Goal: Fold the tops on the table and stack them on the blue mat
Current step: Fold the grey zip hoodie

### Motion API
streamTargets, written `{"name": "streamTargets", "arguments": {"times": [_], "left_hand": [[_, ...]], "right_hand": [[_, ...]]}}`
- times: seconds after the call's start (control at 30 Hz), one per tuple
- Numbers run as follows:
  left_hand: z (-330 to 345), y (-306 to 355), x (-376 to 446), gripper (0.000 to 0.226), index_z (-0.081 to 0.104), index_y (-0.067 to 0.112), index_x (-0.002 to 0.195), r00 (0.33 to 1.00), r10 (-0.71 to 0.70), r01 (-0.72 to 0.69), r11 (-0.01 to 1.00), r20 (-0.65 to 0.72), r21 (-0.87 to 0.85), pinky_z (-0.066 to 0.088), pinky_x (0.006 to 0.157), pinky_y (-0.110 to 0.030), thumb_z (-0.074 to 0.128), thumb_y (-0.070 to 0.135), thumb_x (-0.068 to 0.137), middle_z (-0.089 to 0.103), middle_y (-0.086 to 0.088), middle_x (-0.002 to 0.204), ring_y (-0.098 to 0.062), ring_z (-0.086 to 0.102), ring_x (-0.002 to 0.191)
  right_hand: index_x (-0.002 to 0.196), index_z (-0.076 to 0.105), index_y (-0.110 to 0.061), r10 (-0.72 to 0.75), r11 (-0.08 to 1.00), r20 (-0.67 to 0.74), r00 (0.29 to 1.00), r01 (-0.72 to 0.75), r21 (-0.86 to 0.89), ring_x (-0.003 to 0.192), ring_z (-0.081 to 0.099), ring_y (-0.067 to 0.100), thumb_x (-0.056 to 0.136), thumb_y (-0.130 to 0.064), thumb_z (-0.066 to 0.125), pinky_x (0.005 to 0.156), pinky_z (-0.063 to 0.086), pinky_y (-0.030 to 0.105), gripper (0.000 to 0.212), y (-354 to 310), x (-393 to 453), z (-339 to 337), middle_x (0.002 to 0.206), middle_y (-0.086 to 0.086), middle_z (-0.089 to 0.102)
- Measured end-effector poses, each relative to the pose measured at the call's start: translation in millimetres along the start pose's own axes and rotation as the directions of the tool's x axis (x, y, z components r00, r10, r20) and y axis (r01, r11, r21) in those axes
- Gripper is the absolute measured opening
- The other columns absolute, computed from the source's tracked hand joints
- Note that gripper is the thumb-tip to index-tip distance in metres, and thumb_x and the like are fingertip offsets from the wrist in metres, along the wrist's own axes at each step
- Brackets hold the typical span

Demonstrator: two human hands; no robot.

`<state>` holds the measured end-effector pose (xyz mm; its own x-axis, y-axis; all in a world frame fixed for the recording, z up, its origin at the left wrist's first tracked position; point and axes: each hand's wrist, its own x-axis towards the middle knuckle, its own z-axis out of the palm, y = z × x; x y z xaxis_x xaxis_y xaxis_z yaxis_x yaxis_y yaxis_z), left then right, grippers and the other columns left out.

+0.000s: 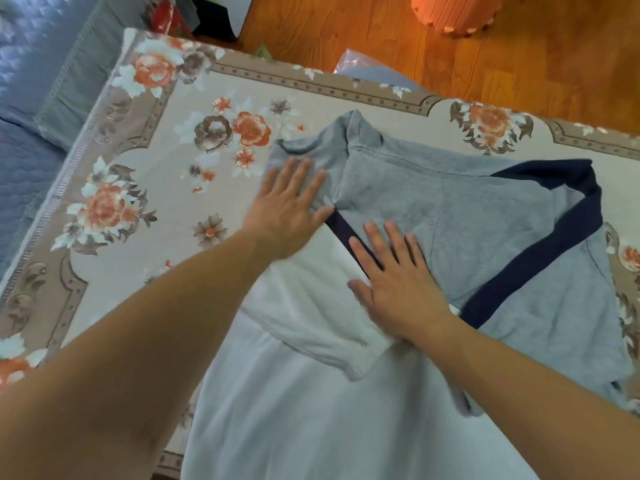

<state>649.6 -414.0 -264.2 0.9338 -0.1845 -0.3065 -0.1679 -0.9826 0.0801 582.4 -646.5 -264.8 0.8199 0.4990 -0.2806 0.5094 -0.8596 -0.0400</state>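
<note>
A top point(450, 209) with a grey upper part, a navy band and a white lower part lies spread on the floral-covered table point(145, 188). One white sleeve is folded in across the body. My left hand point(287, 209) lies flat with straight fingers on the grey shoulder at the top's left edge. My right hand point(394, 282) presses flat on the folded sleeve where the navy band meets the white cloth. A blue quilted mat point(24, 98) lies at the far left, beyond the table's edge.
Wooden floor point(381, 39) runs past the table's far edge, with an orange round stool point(457, 12) on it. A plastic-wrapped bundle point(349, 64) and some red and dark items point(173, 19) sit just behind the table.
</note>
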Motion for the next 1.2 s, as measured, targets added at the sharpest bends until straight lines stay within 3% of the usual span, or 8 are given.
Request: {"name": "streamTargets", "arguments": {"times": [0.37, 0.57, 0.7, 0.83, 0.9, 1.0, 1.07, 1.2], "left_hand": [[0.8, 11.4, -18.6, 0.07, -0.022, 0.035, 0.157, 0.976, -0.219, 0.218, 0.972, 0.003, -0.088, -0.012, 0.124, -0.051, -0.004, 0.068, 0.098, -0.029, -0.005, 0.165, -0.028, -0.029, 0.151], [41.9, 30.7, -186.1, 0.064, -0.009, 0.04, 0.16, 0.864, -0.495, 0.487, 0.773, 0.095, -0.407, -0.008, 0.125, -0.046, 0.018, 0.057, 0.105, -0.019, -0.003, 0.168, -0.025, -0.021, 0.154], [61.3, 31.3, -295.6, 0.071, 0.0, 0.024, 0.163, 0.768, -0.608, 0.626, 0.644, 0.202, -0.439, 0.001, 0.127, -0.044, 0.035, 0.046, 0.105, -0.006, -0.002, 0.171, -0.019, -0.007, 0.156], [66.3, 33.3, -320.5, 0.068, 0.018, 0.016, 0.161, 0.777, -0.576, 0.626, 0.668, 0.254, -0.401, 0.006, 0.127, -0.045, 0.049, 0.036, 0.104, 0.008, -0.01, 0.169, -0.028, 0.001, 0.156], [62.8, 38.1, -313.3, 0.069, 0.023, 0.013, 0.158, 0.769, -0.584, 0.637, 0.662, 0.261, -0.395, 0.009, 0.126, -0.048, 0.054, 0.034, 0.101, 0.013, -0.015, 0.167, -0.033, 0.005, 0.154], [53.8, 45.9, -303.3, 0.066, 0.031, 0.009, 0.152, 0.728, -0.637, 0.681, 0.627, 0.255, -0.378, 0.023, 0.12, -0.056, 0.061, 0.03, 0.097, 0.025, -0.022, 0.157, -0.042, 0.021, 0.144], [51.1, 50.5, -300.8, 0.063, 0.033, 0.011, 0.15, 0.719, -0.652, 0.689, 0.622, 0.239, -0.372, 0.037, 0.109, -0.057, 0.061, 0.029, 0.096, 0.036, -0.022, 0.146, -0.043, 0.035, 0.13], [51.4, 52.2, -300.0, 0.063, 0.031, 0.016, 0.152, 0.657, -0.695, 0.737, 0.512, 0.291, -0.441, 0.046, 0.1, -0.057, 0.06, 0.031, 0.097, 0.04, -0.017, 0.14, -0.04, 0.043, 0.127]], "right_hand": [[0.158, 0.026, -0.02, 0.013, 0.997, -0.165, 0.986, -0.001, 0.072, 0.154, -0.001, 0.037, 0.1, -0.049, 0.038, 0.122, 0.007, 0.058, 0.066, -26.7, -25.5, -12.6, 0.168, 0.012, 0.008], [0.16, 0.018, -0.027, -0.03, 0.997, 0.018, 0.999, 0.028, 0.068, 0.155, -0.003, 0.033, 0.1, -0.056, 0.031, 0.123, 0.006, 0.056, 0.068, -24.4, -45.7, 18.9, 0.169, 0.004, 0.003], [0.16, 0.019, -0.025, -0.021, 0.998, 0.045, 0.999, 0.019, 0.055, 0.154, 0.0, 0.036, 0.1, -0.054, 0.03, 0.123, 0.005, 0.056, 0.067, -29.8, -43.7, 9.1, 0.169, 0.007, 0.004], [0.146, 0.043, -0.01, 0.095, 0.983, -0.145, 0.985, -0.07, 0.172, 0.139, 0.033, 0.041, 0.099, -0.035, 0.05, 0.114, 0.031, 0.054, 0.054, -37.0, -65.1, -12.6, 0.156, 0.02, 0.031], [0.133, 0.052, -0.005, 0.311, 0.907, -0.165, 0.936, -0.241, 0.344, 0.117, 0.048, 0.037, 0.093, -0.028, 0.062, 0.098, 0.045, 0.048, 0.047, -37.8, -86.1, -20.6, 0.136, 0.02, 0.048], [0.125, 0.054, -0.009, 0.611, 0.524, 0.203, 0.765, -0.583, 0.621, 0.112, 0.054, 0.03, 0.092, -0.035, 0.065, 0.094, 0.045, 0.04, 0.044, -40.0, -98.7, -20.0, 0.121, 0.011, 0.057], [0.123, 0.057, -0.012, 0.611, 0.379, 0.308, 0.729, -0.611, 0.694, 0.107, 0.06, 0.026, 0.093, -0.033, 0.064, 0.091, 0.048, 0.035, 0.037, -44.4, -97.9, -19.7, 0.117, 0.006, 0.064], [0.116, 0.06, -0.014, 0.677, 0.336, 0.251, 0.692, -0.594, 0.73, 0.097, 0.06, 0.021, 0.094, -0.023, 0.06, 0.082, 0.048, 0.032, 0.023, -52.0, -98.0, -24.3, 0.108, 0.0, 0.065]]}}
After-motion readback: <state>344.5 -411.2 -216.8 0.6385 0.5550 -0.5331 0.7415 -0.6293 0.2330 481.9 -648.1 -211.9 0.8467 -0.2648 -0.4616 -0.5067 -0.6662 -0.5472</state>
